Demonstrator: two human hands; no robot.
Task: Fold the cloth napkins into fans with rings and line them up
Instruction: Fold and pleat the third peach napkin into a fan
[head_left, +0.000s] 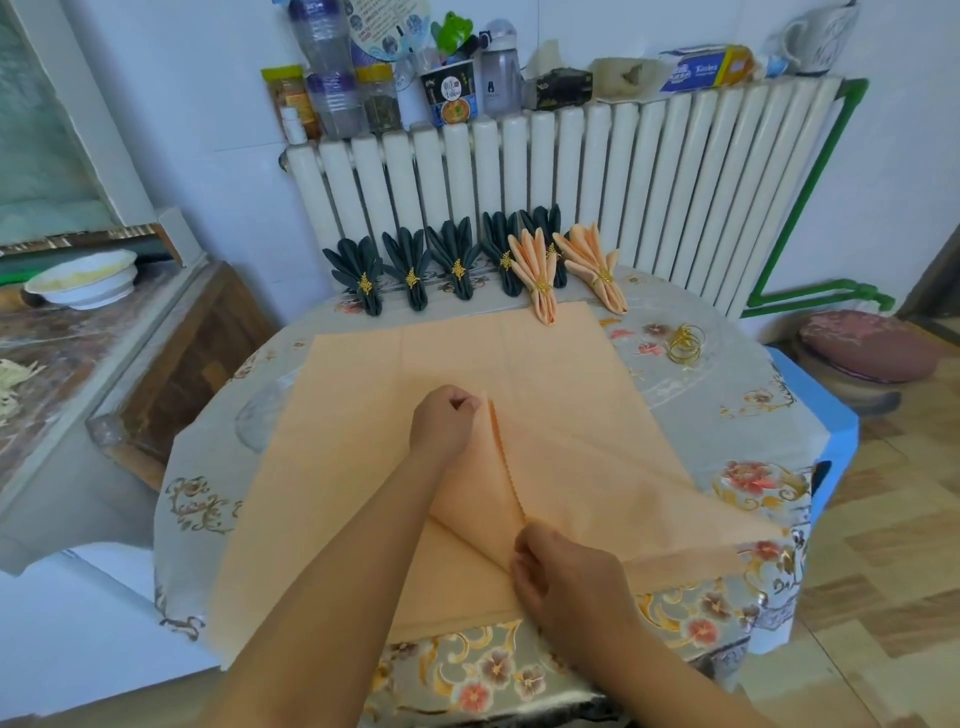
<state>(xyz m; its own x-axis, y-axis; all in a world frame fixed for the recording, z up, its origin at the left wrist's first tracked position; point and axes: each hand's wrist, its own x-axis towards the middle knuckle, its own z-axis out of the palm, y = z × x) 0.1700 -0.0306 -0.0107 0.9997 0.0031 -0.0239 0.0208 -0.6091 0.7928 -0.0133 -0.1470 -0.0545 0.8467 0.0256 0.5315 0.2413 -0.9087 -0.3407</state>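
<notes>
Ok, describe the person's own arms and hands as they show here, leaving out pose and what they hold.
Both forearms are bare: no sleeve shows on either up to the picture's lower edge. The left hand and the right hand wear no glove. No ring, watch or bracelet shows on either. The nails are mostly hidden.

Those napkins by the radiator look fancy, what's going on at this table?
A person is pleating a peach cloth napkin spread on the table. The left hand pinches the far end of the gathered pleats and the right hand pinches the near end. Along the back edge stand finished fans in gold rings: five dark ones and two peach ones. Spare gold rings lie to the right, not yet used.
</notes>
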